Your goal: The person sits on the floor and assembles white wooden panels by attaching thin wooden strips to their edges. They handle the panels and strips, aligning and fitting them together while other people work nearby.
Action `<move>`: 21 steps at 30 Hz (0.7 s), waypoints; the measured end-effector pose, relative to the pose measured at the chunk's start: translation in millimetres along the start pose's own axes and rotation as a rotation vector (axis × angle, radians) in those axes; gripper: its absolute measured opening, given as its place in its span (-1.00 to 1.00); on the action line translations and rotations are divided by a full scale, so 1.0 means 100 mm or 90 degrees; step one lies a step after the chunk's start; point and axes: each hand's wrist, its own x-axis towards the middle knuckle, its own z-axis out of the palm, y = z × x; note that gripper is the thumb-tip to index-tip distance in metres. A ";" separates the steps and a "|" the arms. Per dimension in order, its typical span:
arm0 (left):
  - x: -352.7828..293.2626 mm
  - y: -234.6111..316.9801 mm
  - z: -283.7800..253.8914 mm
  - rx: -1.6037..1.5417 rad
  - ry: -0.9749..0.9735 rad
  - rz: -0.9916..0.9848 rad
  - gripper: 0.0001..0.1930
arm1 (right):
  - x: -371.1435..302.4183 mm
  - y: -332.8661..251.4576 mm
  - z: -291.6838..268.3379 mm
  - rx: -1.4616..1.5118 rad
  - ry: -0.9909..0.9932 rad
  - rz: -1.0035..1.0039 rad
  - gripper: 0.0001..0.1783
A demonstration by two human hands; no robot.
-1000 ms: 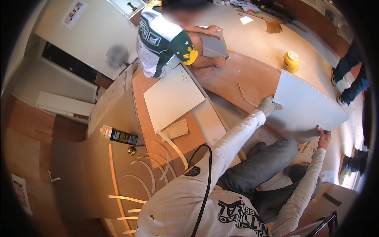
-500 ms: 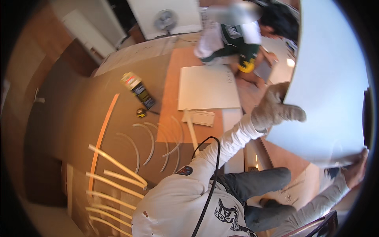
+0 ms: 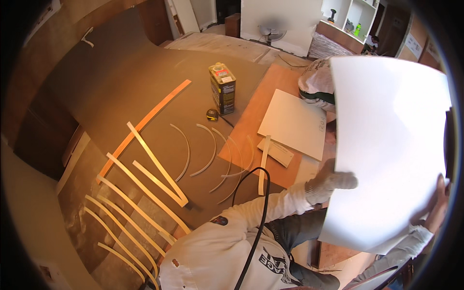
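A large white sheet (image 3: pixel 391 145), thin and slightly curved, stands up in front of me on the right side of the view. My left hand (image 3: pixel 329 183), in a grey knitted glove, is closed on the sheet's left edge, its thumb across the white face and its fingers behind. Along the lower right edge my bare right hand (image 3: pixel 438 205) grips the same sheet. Past the sheet, a person (image 3: pixel 316 79) crouches, mostly hidden by it.
On the brown board floor stand a rectangular metal can (image 3: pixel 223 92) and a tape measure (image 3: pixel 212 114). Curved thin strips (image 3: pixel 212 145) and several pale wooden strips (image 3: pixel 145 179) lie to the left. A white panel (image 3: pixel 295 123) rests on an orange-brown sheet. Farther back is a fan (image 3: pixel 272 34).
The view has swung, so the floor items sit farther right. The white sheet is lower and shows more of its face, now covering most of the other person. Both hands keep hold.
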 end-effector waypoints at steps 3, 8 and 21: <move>-0.20 0.18 0.04 -0.018 0.078 -0.035 -0.61 | -0.05 0.30 0.20 -0.021 -0.090 -0.006 -0.35; -0.37 0.15 -0.36 -0.087 0.093 -0.070 -0.68 | -0.15 0.00 0.67 -0.072 -0.253 -0.018 -0.32; -0.63 -0.23 -1.00 -0.024 0.075 -0.062 -0.91 | -0.57 0.34 0.68 -0.293 -0.257 -0.030 -0.43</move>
